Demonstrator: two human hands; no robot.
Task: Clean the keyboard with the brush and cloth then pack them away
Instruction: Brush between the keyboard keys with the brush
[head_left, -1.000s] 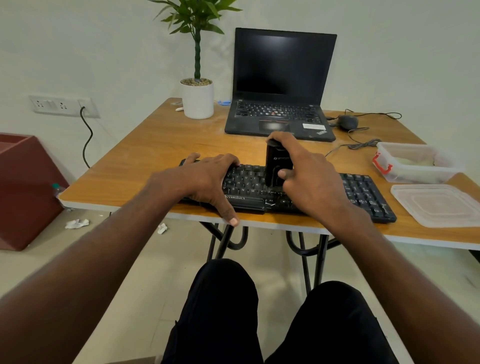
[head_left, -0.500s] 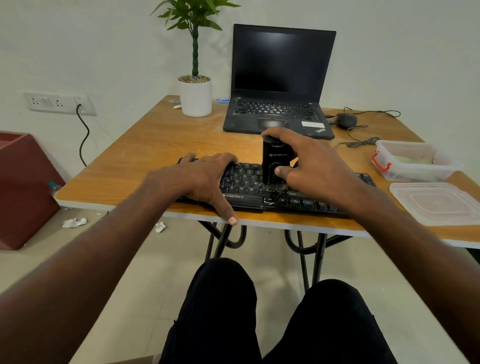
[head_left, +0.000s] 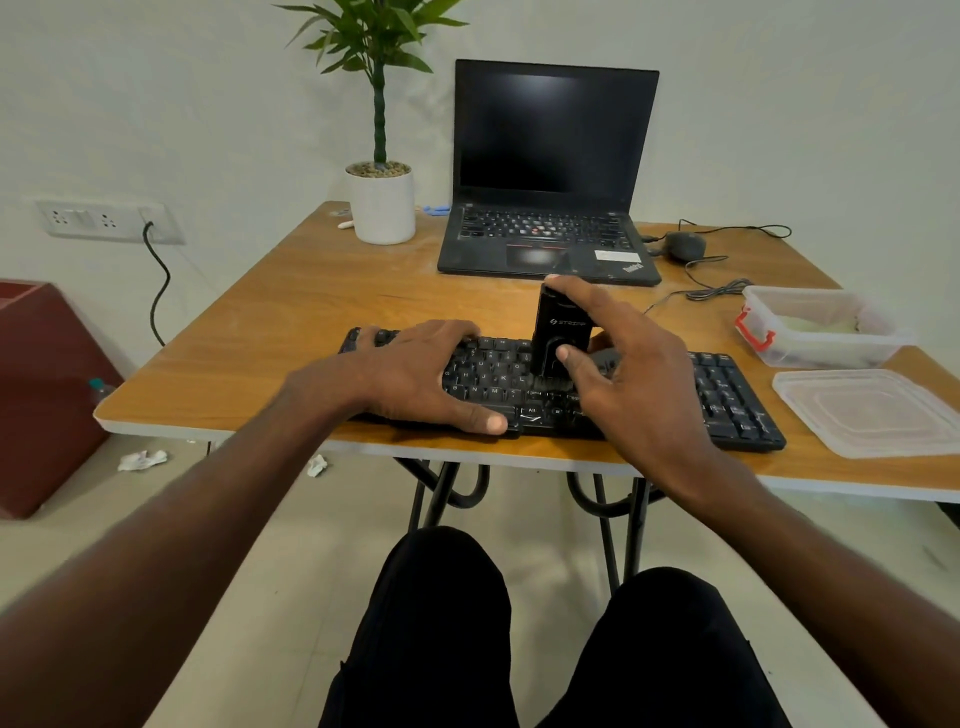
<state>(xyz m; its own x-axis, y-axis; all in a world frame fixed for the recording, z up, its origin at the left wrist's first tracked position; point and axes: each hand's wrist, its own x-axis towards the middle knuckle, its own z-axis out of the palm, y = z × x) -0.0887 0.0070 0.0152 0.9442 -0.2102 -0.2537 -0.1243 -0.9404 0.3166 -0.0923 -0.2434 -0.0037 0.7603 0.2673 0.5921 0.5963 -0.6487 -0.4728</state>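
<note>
A black keyboard (head_left: 727, 395) lies along the table's front edge. My left hand (head_left: 415, 374) presses flat on its left half, thumb on the front rim. My right hand (head_left: 634, 374) grips a black upright brush (head_left: 558, 332), whose bristles rest on the keys near the keyboard's middle. A pale cloth (head_left: 815, 325) lies inside the clear container (head_left: 826, 353) at the right.
An open black laptop (head_left: 550, 171) stands behind the keyboard, with a potted plant (head_left: 382, 202) to its left and a wired mouse (head_left: 685, 245) to its right. The container's lid (head_left: 878, 410) lies at the front right. The wooden table (head_left: 270, 332) has bare surface at the left.
My right hand has carried the brush slightly across the middle keys, between left and right. My left hand has stayed on the keyboard's left half. The camera tilted a little.
</note>
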